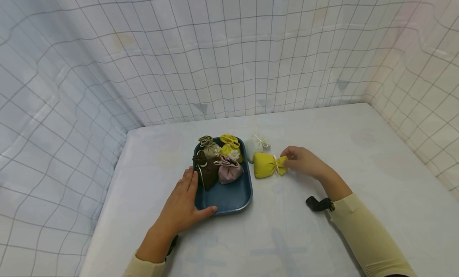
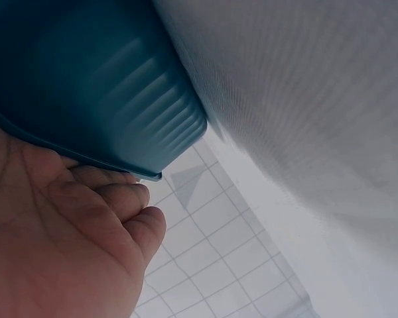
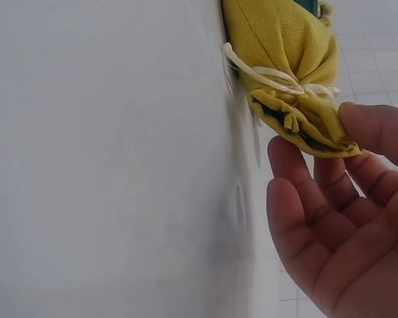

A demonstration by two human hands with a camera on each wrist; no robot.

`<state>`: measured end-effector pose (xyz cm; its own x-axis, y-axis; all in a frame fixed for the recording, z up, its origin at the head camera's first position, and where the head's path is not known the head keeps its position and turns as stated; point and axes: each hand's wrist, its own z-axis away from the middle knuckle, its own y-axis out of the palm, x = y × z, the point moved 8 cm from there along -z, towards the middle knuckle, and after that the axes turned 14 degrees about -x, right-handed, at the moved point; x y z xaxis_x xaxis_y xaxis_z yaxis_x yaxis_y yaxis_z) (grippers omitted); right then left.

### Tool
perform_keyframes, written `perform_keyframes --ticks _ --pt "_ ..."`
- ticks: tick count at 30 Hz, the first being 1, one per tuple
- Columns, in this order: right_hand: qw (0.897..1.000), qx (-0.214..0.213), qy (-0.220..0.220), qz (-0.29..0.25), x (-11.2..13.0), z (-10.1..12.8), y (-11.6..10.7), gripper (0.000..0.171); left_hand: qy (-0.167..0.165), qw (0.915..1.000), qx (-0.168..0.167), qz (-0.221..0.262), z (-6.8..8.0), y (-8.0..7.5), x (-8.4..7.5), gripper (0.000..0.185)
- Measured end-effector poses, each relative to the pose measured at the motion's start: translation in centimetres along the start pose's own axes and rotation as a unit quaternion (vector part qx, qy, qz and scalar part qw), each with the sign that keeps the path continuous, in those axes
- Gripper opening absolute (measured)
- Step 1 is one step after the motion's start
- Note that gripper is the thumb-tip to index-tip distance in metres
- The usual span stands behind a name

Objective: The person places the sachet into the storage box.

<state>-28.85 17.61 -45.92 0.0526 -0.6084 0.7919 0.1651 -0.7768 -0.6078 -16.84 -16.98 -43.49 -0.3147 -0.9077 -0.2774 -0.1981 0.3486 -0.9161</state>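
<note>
Pinching the gathered neck of the yellow pouch with thumb and fingertips, right hand otherwise loosely spread, palm hollow in the right wrist view, fingers only just meeting the frilled mouth of the cloth. Lying on the table on its side, long axis running left to right, tied end toward the right hand, round body toward the blue tray, just beside the tray's right rim but apart from it. Clearly nearer to the right hand than to the left. Left hand resting flat on the tray's near left corner, fingers straight, thumb along the front rim, holding nothing. Forearm of the right coming in from the near right, wrist bent inward. Further back, inside the tray: brown pouch, pink pouch, olive pouch, another yellow flowered pouch. White pouch on the table behind the held one, close to the tray's far right corner.
</note>
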Motion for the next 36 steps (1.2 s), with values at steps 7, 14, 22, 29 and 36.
perform_keyframes --ticks 7,14,22,29,36 --pt "0.998 -0.011 -0.035 -0.041 1.4 0.1 -0.3 0.021 0.002 1.0000 -0.003 0.000 0.0 -0.1 0.0 0.122" --pt "0.995 -0.028 -0.055 -0.080 2.7 0.2 -0.4 0.024 0.002 1.0000 -0.003 -0.001 0.0 0.0 0.1 0.122" --pt "0.992 -0.041 -0.072 -0.100 4.4 0.4 -0.7 0.021 0.008 1.0000 -0.004 0.003 0.0 -0.1 0.0 0.122" --pt "0.990 -0.046 -0.098 -0.089 5.8 0.8 -0.6 0.016 0.008 1.0000 -0.005 0.001 0.0 0.0 0.0 0.122" --pt "0.989 -0.043 -0.116 -0.081 6.7 1.0 -0.4 0.013 0.009 0.9999 -0.007 -0.001 0.0 0.0 0.0 0.122"
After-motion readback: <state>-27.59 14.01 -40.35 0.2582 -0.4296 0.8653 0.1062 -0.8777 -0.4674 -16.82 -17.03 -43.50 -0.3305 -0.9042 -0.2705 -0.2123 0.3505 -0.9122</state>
